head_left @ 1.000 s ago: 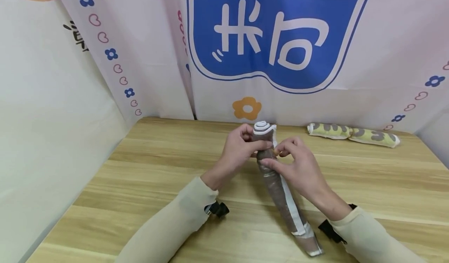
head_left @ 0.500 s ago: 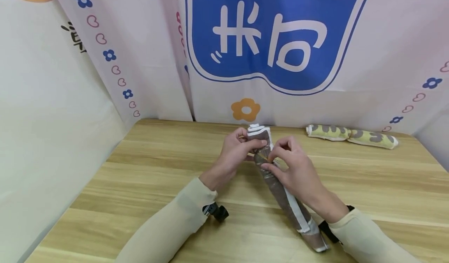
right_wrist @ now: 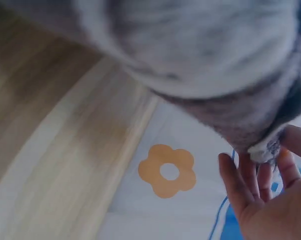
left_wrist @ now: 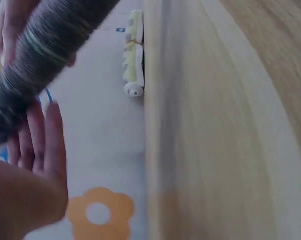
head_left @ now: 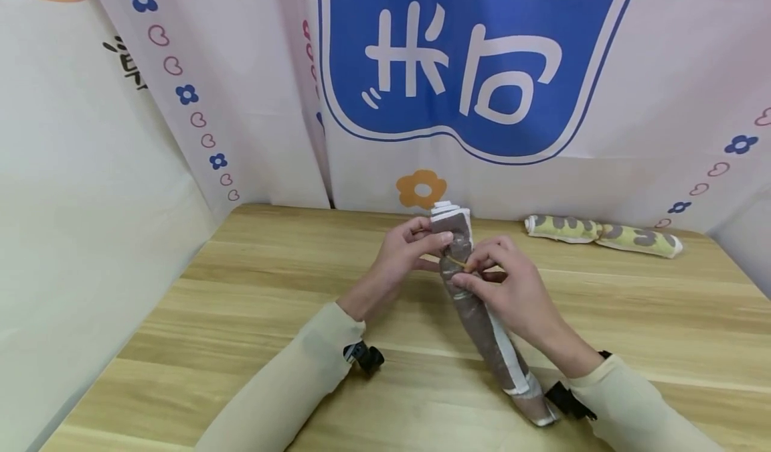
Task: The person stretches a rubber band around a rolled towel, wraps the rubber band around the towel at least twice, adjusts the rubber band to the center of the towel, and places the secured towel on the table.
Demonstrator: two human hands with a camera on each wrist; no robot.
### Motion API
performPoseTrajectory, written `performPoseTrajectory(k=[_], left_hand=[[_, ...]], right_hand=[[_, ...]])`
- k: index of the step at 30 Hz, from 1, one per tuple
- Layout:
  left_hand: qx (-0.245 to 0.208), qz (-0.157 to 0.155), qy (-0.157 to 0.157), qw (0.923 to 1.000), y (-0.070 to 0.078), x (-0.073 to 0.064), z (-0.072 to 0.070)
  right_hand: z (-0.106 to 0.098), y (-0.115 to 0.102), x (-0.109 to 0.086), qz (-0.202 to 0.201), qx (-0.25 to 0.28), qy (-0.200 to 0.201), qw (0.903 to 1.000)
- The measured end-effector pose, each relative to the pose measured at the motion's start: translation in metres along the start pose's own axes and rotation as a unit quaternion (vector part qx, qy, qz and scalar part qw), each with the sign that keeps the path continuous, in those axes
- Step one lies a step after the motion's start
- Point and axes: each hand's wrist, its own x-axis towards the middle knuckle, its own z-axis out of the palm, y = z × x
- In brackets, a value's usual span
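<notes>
A rolled grey-brown towel with white edges slants up from the table in the head view, its upper roll end near the back wall. My left hand grips it near that upper end, thumb across the front and fingers behind. A thin yellow rubber band crosses the towel just below the left thumb. My right hand pinches the band at the towel's right side, its thumb lying against the roll. In the right wrist view the towel fills the top, hiding part of the fingers.
A second rolled towel, yellow-green with grey patches and tied round its middle, lies at the back right of the wooden table. Behind the table hangs a printed cloth. A black wrist camera sits by the left sleeve.
The towel's upper end dipped, then rose again, while its lower end shifted slightly right and up. The band now shows as a stretched line across the roll toward my right fingers.
</notes>
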Motion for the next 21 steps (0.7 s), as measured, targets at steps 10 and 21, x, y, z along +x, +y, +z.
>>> performPoseTrajectory(k=[10, 21], left_hand=[[-0.072, -0.033, -0.097, 0.9921, -0.005, 0.001, -0.010], [0.086, 0.058, 0.005, 0.9946, 0.000, -0.008, 0.007]], right_hand=[[-0.007, 0.006, 0.003, 0.091, 0.145, -0.031, 0.9848], [-0.014, -0.005, 0.006, 0.170, 0.025, -0.070, 0.9826]])
